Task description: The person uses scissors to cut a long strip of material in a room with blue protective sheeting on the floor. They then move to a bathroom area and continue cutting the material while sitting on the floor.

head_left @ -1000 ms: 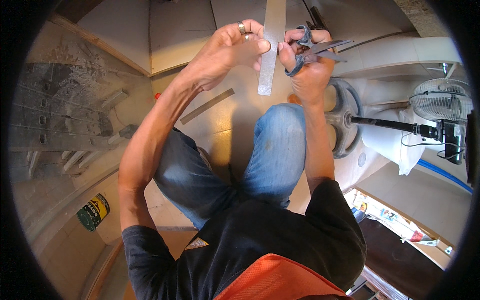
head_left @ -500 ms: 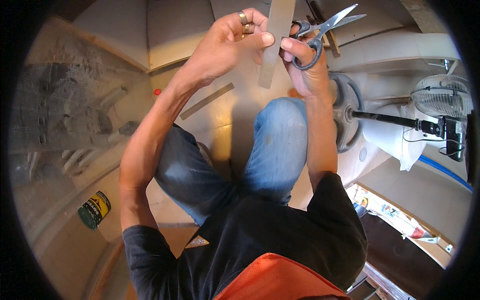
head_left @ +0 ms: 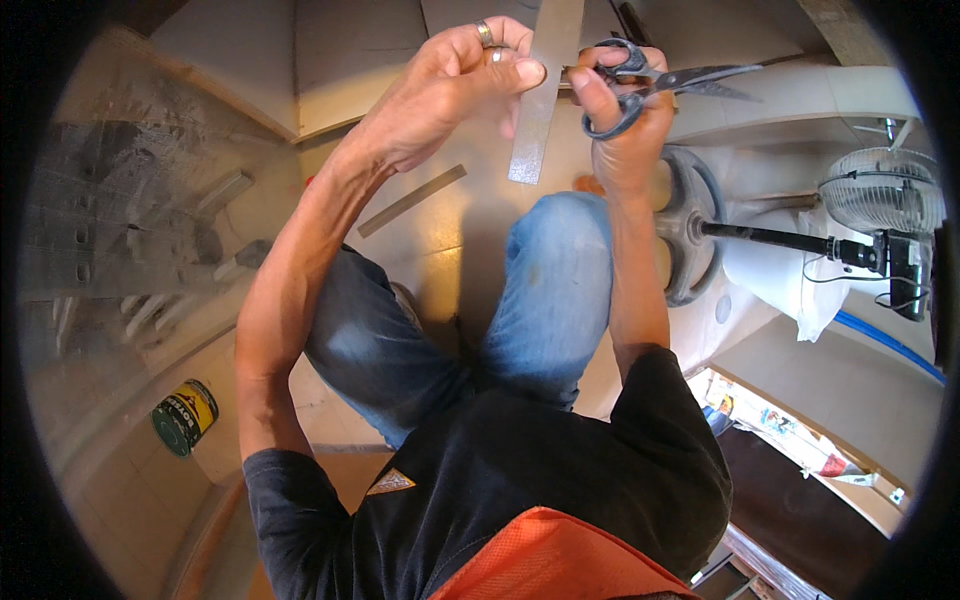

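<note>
My left hand pinches a long, flat grey strip between thumb and fingers. The strip stands nearly upright in the picture, and its upper end runs out past the top edge. Just right of it, my right hand holds a pair of scissors by the dark looped handles. The blades are slightly parted and point right, away from the strip. A second, similar strip lies on the floor left of my knees.
On the right stands a fan with a black pole and a round base, beside a white container. At the lower left is a green and yellow can. A blue pipe runs along the right side.
The scissors have swung in my right hand, so the blades now point right instead of up and right. That hand has shifted slightly right. The held strip's lower end has moved a little left.
</note>
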Tool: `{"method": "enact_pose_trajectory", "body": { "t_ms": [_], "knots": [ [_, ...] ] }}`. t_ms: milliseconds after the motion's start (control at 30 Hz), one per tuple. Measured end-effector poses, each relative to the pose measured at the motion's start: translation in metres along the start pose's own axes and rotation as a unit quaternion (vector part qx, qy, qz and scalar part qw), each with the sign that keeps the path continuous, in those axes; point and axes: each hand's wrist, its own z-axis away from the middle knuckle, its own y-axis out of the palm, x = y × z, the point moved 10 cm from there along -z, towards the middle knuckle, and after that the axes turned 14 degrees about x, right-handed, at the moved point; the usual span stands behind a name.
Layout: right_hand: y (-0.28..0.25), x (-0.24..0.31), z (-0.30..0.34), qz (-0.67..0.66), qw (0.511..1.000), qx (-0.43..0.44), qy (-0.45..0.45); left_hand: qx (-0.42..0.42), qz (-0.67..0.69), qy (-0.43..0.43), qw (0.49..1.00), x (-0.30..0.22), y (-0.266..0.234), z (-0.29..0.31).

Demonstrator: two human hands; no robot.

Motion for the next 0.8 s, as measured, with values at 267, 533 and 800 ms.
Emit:
{"method": "enact_pose_trajectory", "body": {
  "t_ms": [267,533,800],
  "knots": [
    [-0.003,-0.004,0.0,0.008,0.999,-0.006,0.036,-0.023,0.034,0.009,0.999,-0.002,-0.014,0.003],
    [0.007,0.031,-0.004,0.128,0.983,-0.004,-0.132,0.018,0.067,-0.033,0.997,0.009,0.0,0.002],
    [-0.005,0.035,-0.007,0.104,0.981,-0.071,-0.147,-0.041,0.046,-0.025,0.998,-0.006,0.0,0.004]
  ]
}}
